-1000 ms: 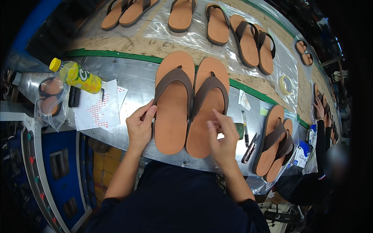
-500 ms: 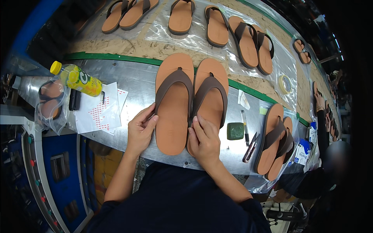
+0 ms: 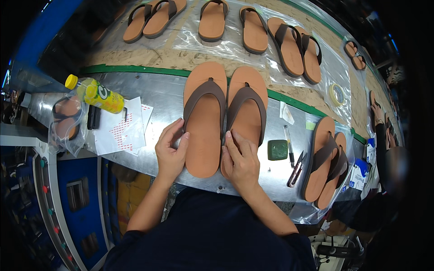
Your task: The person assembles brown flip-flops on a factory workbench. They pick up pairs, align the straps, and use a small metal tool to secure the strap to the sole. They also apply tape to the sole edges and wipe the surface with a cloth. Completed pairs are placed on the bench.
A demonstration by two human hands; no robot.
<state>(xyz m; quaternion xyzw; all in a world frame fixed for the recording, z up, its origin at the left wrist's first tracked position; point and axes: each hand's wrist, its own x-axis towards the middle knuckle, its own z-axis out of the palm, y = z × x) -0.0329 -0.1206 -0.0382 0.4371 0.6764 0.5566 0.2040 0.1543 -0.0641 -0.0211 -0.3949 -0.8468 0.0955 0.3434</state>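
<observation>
The left sandal (image 3: 203, 151) and right sandal (image 3: 244, 100) lie side by side near the worktop's (image 3: 158, 90) six-o'clock edge; at eight, the left hand (image 3: 172, 150) touches the left sandal, thumb and fingers parted; at five, the right hand (image 3: 242, 160) covers the right sandal's heel, whether pinching I cannot tell; a green block (image 3: 277, 150) sits at four.

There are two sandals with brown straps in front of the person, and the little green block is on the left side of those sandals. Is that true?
Not quite: the head view shows the green block on the right side of the two sandals, not the left. There are indeed two sandals with brown straps in front of the person.
</observation>
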